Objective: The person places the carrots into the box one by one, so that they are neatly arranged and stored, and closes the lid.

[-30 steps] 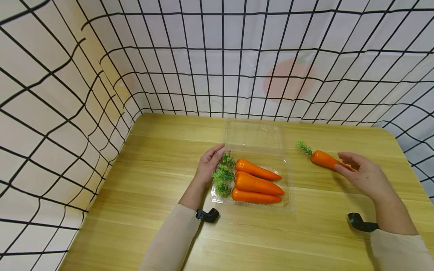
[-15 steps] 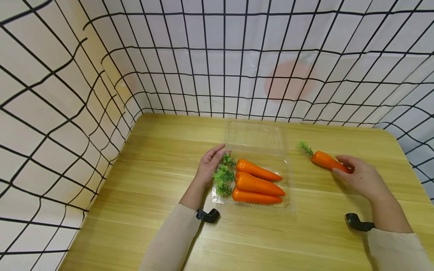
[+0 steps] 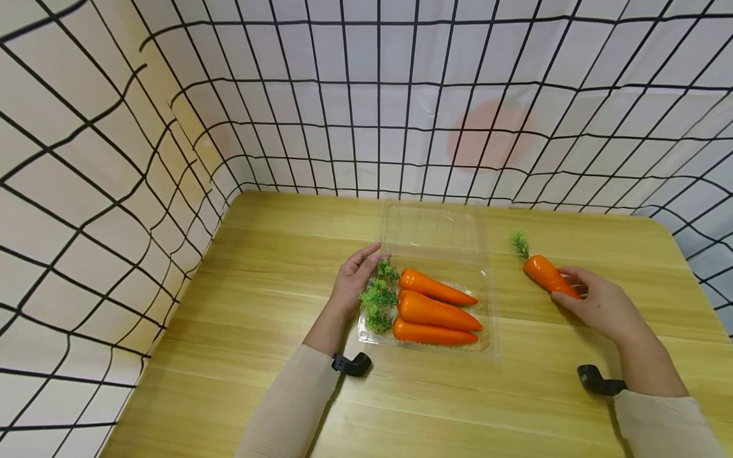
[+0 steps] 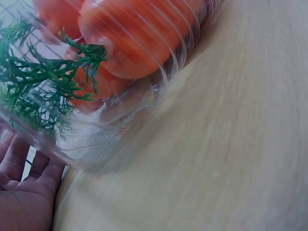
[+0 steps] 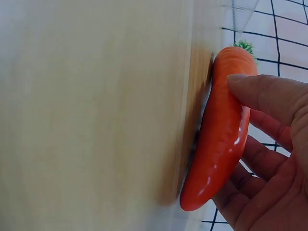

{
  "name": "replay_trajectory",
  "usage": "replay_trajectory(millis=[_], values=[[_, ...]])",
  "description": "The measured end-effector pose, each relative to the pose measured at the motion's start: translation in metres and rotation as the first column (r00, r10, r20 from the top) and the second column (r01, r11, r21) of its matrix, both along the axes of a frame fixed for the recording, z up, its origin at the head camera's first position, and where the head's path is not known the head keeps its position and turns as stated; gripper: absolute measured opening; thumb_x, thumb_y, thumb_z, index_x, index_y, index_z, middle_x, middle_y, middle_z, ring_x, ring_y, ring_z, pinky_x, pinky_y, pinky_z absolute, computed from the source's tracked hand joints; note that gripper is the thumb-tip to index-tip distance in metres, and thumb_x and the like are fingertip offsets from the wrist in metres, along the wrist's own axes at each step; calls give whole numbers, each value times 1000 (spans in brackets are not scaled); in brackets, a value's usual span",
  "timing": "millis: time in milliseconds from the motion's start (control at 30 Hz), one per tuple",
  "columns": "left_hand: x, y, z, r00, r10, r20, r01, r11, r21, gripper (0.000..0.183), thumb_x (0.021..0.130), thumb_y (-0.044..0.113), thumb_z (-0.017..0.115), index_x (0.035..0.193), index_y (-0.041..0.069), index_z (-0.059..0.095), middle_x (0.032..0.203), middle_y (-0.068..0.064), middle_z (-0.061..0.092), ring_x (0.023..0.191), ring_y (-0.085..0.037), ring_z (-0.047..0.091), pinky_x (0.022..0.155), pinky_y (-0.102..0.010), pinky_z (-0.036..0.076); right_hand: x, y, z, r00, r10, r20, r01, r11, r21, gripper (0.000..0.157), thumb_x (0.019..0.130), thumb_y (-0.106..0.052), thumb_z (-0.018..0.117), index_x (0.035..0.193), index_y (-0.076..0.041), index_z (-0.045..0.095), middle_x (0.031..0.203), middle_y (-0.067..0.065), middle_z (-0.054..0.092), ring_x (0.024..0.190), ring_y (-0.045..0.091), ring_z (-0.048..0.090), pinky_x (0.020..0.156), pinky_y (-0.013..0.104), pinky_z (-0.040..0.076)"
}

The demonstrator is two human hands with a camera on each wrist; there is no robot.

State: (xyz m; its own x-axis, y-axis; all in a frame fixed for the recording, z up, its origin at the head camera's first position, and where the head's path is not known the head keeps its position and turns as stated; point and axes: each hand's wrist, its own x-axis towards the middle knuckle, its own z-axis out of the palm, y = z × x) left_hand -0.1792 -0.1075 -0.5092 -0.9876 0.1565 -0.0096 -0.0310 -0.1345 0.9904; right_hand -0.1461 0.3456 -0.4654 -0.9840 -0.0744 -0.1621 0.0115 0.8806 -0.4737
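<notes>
An open clear plastic clamshell box (image 3: 487, 280) lies on the table with three orange carrots (image 3: 438, 312) inside, their green leafy tops (image 3: 376, 296) to the left. My left hand (image 3: 354, 280) touches the box's left side, fingers fairly straight along its wall; in the left wrist view those fingers (image 4: 41, 175) show just outside the clear plastic. To the right of the box, my right hand (image 3: 598, 302) holds another carrot (image 3: 543, 272) near its tapered end, leafy top pointing away. The right wrist view shows the thumb (image 5: 262, 91) on one side of this carrot and fingers behind it.
The box's clear lid (image 3: 429, 228) is folded back flat toward the rear. Black wire grid panels (image 3: 376, 121) over white sheeting stand along the back and sides of the wooden table (image 3: 240, 331).
My right hand has moved left and slightly toward me, turning the carrot it holds so it points more away from me. The left hand and the box stay put.
</notes>
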Motion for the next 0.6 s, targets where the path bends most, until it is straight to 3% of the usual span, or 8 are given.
replay_trajectory(millis=[600], values=[[1, 0, 1, 1000, 8, -6, -8, 1000, -21, 44, 109, 26, 50, 149, 9, 51, 138, -16, 66, 69, -4, 42, 54, -17, 33, 11, -16, 16, 999, -24, -39, 22, 998, -64, 70, 100, -49, 61, 151, -4, 44, 142, 30, 54, 117, 51, 57, 88, 64, 50]])
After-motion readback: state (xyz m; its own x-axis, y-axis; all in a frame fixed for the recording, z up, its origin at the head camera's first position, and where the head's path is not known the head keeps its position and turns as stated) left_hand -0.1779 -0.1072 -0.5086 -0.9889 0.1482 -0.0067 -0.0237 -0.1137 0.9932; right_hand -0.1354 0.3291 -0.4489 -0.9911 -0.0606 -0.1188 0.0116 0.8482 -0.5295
